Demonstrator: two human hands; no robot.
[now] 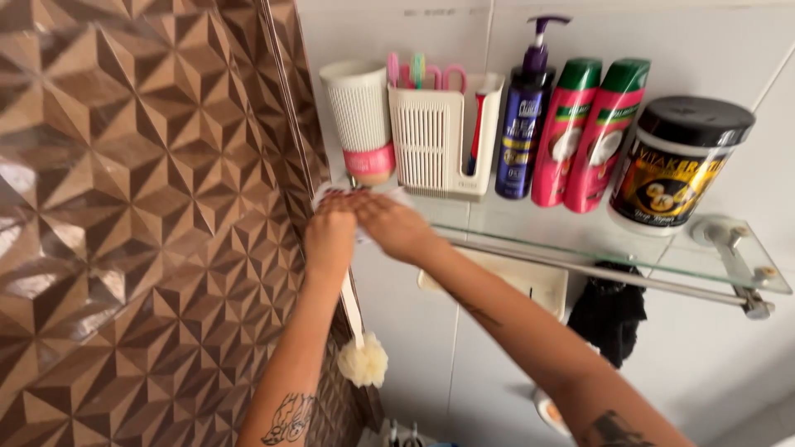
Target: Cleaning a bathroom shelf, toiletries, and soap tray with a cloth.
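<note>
My left hand (330, 234) and my right hand (391, 225) meet at the left end of a glass shelf (580, 236), both closed on a white cloth (331, 193) whose edges peek out above the fingers. The cloth lies on the shelf just under a white ribbed cup with a pink band (361, 118). Right of the cup stands a white slotted holder (432, 141) with pink and green handled items.
Along the shelf stand a dark blue pump bottle (522, 124), two pink bottles with green caps (584, 132) and a black-lidded jar (675, 161). A metal rail (596, 271) carries a black cloth (609, 313). A white soap dish (530, 277) and a cream pouf (363, 361) hang below. Brown geometric tiles (141, 223) cover the left wall.
</note>
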